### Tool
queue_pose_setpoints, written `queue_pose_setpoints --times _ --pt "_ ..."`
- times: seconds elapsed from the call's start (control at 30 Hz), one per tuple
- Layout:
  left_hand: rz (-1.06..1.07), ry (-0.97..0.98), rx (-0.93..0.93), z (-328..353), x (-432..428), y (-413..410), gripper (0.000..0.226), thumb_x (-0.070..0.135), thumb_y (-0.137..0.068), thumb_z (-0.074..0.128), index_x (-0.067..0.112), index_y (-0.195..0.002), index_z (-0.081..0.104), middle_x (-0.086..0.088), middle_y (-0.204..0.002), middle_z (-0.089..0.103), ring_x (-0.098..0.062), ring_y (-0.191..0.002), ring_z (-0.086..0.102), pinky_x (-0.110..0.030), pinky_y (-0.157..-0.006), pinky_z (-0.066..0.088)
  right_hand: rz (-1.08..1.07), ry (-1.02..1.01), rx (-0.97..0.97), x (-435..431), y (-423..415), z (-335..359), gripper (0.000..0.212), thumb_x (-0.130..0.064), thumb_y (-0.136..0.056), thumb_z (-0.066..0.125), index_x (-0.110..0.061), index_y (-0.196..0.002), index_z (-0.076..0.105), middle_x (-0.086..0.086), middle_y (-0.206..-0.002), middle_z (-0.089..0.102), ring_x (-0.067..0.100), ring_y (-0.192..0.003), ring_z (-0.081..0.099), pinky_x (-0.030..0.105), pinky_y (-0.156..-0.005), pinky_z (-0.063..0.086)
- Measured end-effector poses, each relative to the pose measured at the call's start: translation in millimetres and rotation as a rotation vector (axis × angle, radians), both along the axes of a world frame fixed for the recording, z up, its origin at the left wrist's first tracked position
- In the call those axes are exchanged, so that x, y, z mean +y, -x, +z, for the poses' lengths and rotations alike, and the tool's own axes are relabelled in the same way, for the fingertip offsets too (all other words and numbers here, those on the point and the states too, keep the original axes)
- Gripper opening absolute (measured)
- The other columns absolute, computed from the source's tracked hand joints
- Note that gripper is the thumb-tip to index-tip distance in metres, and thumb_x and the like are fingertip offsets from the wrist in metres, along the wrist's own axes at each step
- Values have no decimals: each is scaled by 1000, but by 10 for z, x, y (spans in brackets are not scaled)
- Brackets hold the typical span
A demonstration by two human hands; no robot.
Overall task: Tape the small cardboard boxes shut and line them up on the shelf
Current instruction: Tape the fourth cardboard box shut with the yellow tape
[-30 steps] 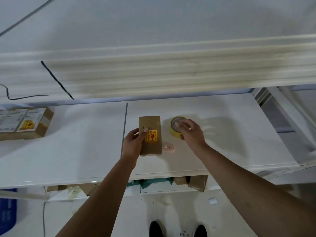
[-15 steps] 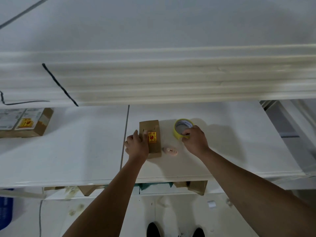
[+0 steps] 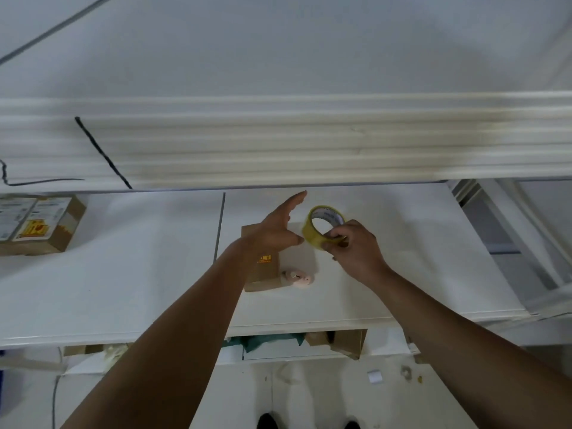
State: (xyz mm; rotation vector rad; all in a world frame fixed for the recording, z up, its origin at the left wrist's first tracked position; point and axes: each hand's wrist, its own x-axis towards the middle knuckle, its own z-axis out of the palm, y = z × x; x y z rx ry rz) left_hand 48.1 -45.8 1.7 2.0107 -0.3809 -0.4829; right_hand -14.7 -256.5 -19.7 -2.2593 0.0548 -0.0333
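White shelf [image 3: 418, 267] boards fill the head view, with a ribbed white upper shelf edge [image 3: 309, 144] across the middle and a wall above it.

A small brown cardboard box [image 3: 263, 275] with a yellow label lies flat on the lower shelf. Its long axis runs away from the person toward the back of the shelf. The left hand [image 3: 275, 230] is spread above the box's far end, fingers straight and holding nothing; whether it touches the box cannot be told. Just right of it, the right hand [image 3: 356, 246] pinches the near rim of a yellow tape roll [image 3: 312, 232], which stands on edge with its hole facing the camera. A small pale pink object [image 3: 298, 277] lies against the box's near right corner.

Well apart at far left, a larger brown cardboard box [image 3: 62, 224] with white labels sits on the same shelf. Cardboard scraps [image 3: 348, 342] show below the shelf.
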Motion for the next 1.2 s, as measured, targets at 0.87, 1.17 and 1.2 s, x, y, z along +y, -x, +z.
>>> queue_pose_setpoints --times 0.87,1.17,1.2 --pt "506 166 30 31 409 376 19 4 -102 64 16 -90 73 -2 -80 70 -18 -74 64 -33 -75 58 450 251 -97 103 6 279 34 -53 -88 76 -29 -112 74 -18 -133 61 5 -120 41 27 -102 35" --pt "635 153 -64 75 555 487 20 6 -102 59 17 -93 73 4 -84 70 -14 -82 65 -25 -74 52 332 104 41 310 -93 361 28 -47 -98 66 -27 -79 59 -5 -76 61 18 -77 60 38 -71 45" --pt "641 148 -54 58 567 495 18 8 -102 60 16 -94 74 3 -84 70 -14 -81 65 -25 -73 51 322 132 60 318 -111 356 31 -51 -97 66 -29 -76 57 -6 -74 60 16 -75 60 37 -69 44"
